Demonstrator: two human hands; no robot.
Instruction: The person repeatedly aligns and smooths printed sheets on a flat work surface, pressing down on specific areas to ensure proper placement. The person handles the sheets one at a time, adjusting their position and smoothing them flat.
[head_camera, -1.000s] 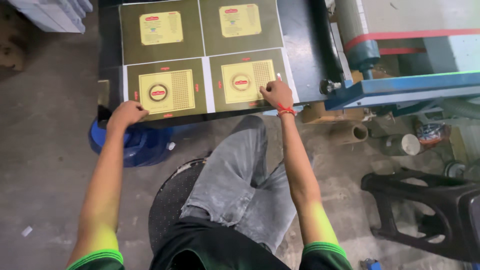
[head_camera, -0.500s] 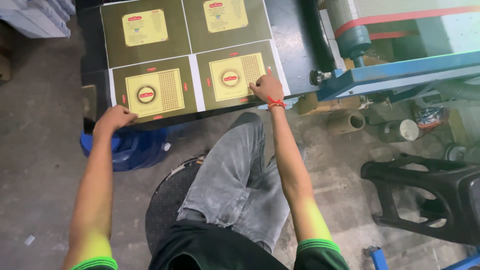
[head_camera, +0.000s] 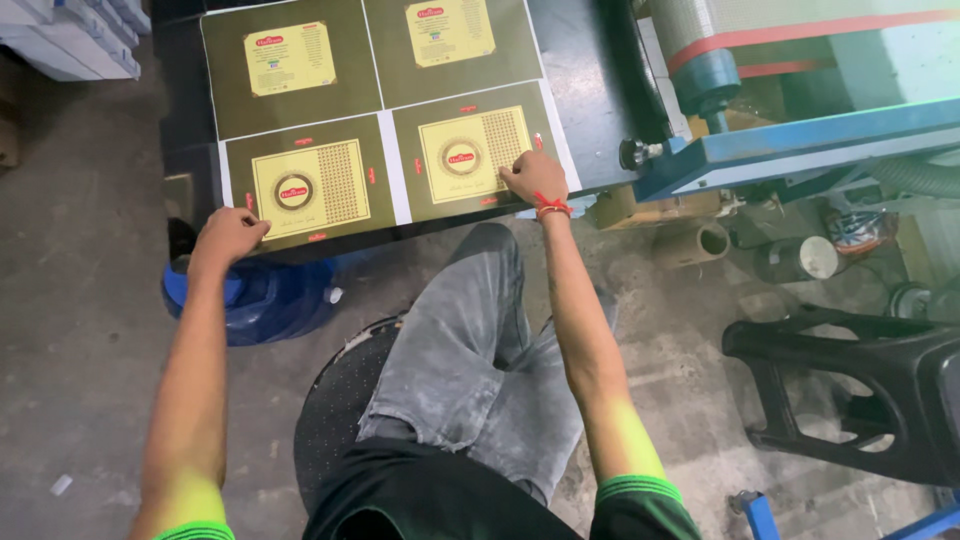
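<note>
A large printed sheet with olive-green panels and yellow label blocks lies flat on a dark table. My left hand grips the sheet's near-left corner at the table edge. At the near-right corner, my right hand, with a red thread on the wrist, pinches the sheet's near edge. I sit on a round black stool, with my knee in grey trousers under the table edge.
A blue-and-grey machine with a red-striped roller stands right of the table. A blue container sits on the concrete floor below the left corner. A black plastic stool stands at right. Cardboard tubes lie under the machine.
Both hands stay on the sheet's near corners. The view has shifted, so the sheet and table sit slightly lower and more to the right in the picture.
</note>
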